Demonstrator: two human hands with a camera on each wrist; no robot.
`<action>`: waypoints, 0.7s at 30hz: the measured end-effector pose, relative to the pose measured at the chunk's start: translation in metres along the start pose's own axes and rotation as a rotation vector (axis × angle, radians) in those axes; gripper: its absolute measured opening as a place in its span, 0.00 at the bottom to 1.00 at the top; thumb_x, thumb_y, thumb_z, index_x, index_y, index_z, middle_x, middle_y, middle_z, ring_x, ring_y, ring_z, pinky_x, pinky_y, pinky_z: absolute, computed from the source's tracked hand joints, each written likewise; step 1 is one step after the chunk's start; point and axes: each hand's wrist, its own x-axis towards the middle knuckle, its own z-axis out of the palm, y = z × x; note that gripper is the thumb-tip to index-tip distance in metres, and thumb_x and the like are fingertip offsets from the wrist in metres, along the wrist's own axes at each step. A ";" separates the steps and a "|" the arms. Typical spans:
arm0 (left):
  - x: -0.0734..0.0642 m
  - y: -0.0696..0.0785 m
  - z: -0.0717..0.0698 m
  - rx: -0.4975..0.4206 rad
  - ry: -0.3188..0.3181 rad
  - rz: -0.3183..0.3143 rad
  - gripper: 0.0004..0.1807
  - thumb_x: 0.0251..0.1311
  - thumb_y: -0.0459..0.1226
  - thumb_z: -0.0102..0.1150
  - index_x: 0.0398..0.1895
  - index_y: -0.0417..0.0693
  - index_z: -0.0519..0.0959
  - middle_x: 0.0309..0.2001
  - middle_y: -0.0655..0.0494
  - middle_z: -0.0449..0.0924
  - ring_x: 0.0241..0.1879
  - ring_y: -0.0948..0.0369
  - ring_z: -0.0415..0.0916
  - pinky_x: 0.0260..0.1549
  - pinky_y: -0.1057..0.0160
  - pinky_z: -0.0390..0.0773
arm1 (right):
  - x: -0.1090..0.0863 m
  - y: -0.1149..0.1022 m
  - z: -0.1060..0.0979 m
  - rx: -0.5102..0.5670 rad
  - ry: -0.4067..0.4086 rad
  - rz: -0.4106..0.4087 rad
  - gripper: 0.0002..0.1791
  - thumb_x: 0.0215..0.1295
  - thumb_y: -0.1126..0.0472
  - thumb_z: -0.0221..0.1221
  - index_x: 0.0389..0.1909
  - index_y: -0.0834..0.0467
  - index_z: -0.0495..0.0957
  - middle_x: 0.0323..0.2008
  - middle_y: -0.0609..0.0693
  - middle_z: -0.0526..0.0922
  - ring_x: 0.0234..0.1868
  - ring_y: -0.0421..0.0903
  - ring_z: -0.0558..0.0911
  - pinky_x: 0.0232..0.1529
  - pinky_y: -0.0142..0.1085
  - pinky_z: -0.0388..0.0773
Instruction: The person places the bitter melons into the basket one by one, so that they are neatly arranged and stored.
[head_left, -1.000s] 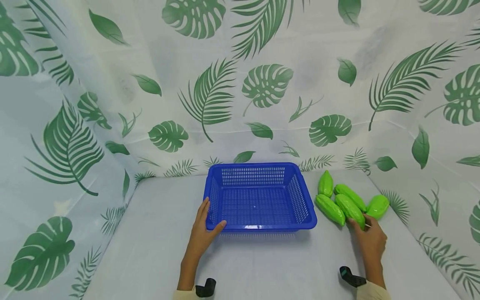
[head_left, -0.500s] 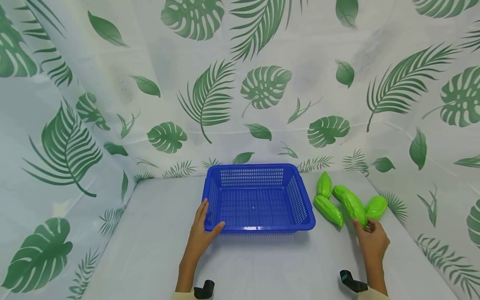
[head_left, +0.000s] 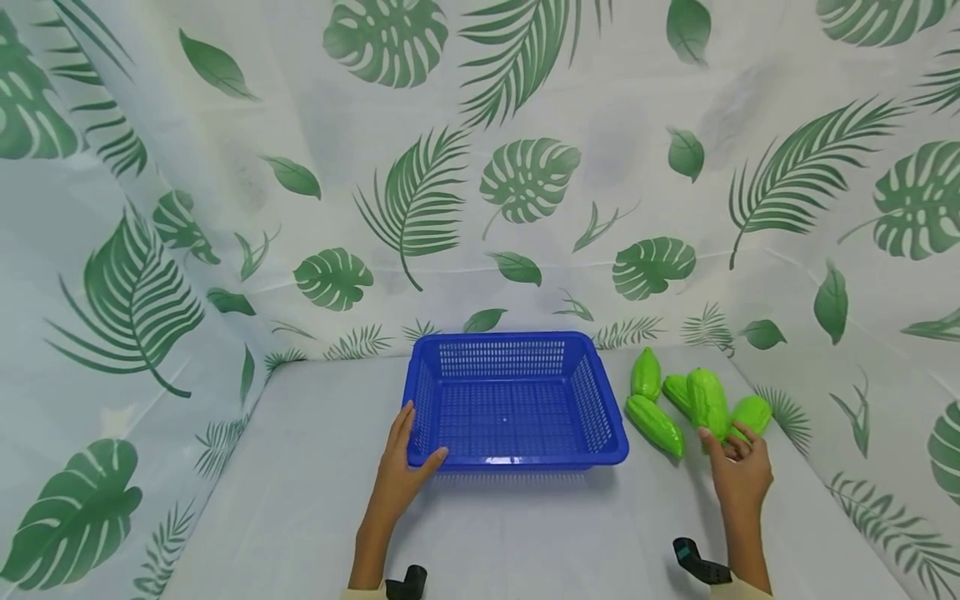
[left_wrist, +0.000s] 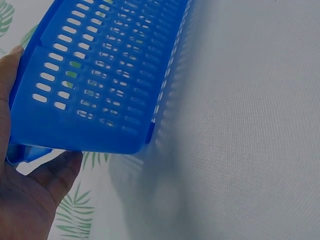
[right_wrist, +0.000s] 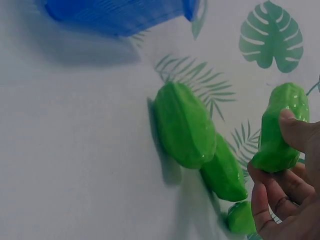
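Observation:
My right hand point(head_left: 741, 477) pinches a bright green ridged gourd point(head_left: 707, 398) between thumb and fingers. In the right wrist view this gourd point(right_wrist: 285, 120) is raised apart from the others, tilted up, with the thumb on its near side. My left hand point(head_left: 399, 477) rests on the front left corner of a blue plastic basket point(head_left: 517, 459), fingers along the left side and thumb over the front rim. The left wrist view shows the basket's slotted wall point(left_wrist: 75, 120) between that hand's thumb and fingers.
Several like green gourds lie right of the basket: one at the back point(head_left: 646, 375), one nearer the basket point(head_left: 656, 426), one partly behind the held gourd point(head_left: 677, 392), and one at the right point(head_left: 752, 412). A leaf-printed cloth point(head_left: 525, 179) hangs behind the white tabletop point(head_left: 517, 542).
The right hand has lifted its gourd and tipped it more upright, away from the gourd it lay beside. The left hand keeps its place on the basket corner.

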 end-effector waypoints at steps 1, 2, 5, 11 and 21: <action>0.000 0.000 0.000 0.000 0.002 0.000 0.49 0.59 0.54 0.63 0.78 0.50 0.50 0.79 0.56 0.45 0.77 0.46 0.46 0.69 0.38 0.55 | 0.000 -0.001 -0.001 0.023 -0.012 0.006 0.36 0.66 0.51 0.61 0.69 0.62 0.62 0.55 0.67 0.77 0.31 0.18 0.66 0.26 0.12 0.65; 0.000 0.000 0.000 -0.004 0.004 -0.001 0.49 0.59 0.54 0.63 0.78 0.50 0.51 0.79 0.56 0.45 0.77 0.46 0.47 0.69 0.37 0.55 | 0.001 -0.003 -0.001 0.047 -0.026 0.016 0.37 0.67 0.52 0.60 0.71 0.61 0.59 0.55 0.65 0.76 0.32 0.18 0.67 0.27 0.11 0.67; 0.000 -0.002 0.001 0.006 0.011 -0.001 0.49 0.59 0.56 0.63 0.78 0.51 0.50 0.79 0.56 0.45 0.77 0.45 0.47 0.68 0.37 0.56 | 0.001 -0.006 -0.003 0.139 -0.081 0.053 0.39 0.69 0.54 0.57 0.76 0.57 0.51 0.53 0.53 0.71 0.34 0.19 0.69 0.31 0.11 0.71; -0.001 -0.002 0.002 0.008 0.006 -0.006 0.50 0.58 0.57 0.62 0.78 0.51 0.51 0.79 0.55 0.46 0.77 0.45 0.47 0.68 0.37 0.56 | 0.001 -0.011 -0.004 0.342 -0.160 0.074 0.33 0.69 0.62 0.58 0.71 0.53 0.54 0.47 0.41 0.64 0.35 0.22 0.77 0.36 0.14 0.77; 0.000 0.000 0.000 0.024 0.007 -0.005 0.50 0.58 0.58 0.62 0.78 0.49 0.51 0.79 0.54 0.46 0.76 0.45 0.47 0.68 0.37 0.57 | 0.000 -0.011 0.002 0.726 -0.268 -0.009 0.28 0.68 0.72 0.55 0.63 0.52 0.57 0.50 0.51 0.69 0.41 0.36 0.84 0.37 0.25 0.83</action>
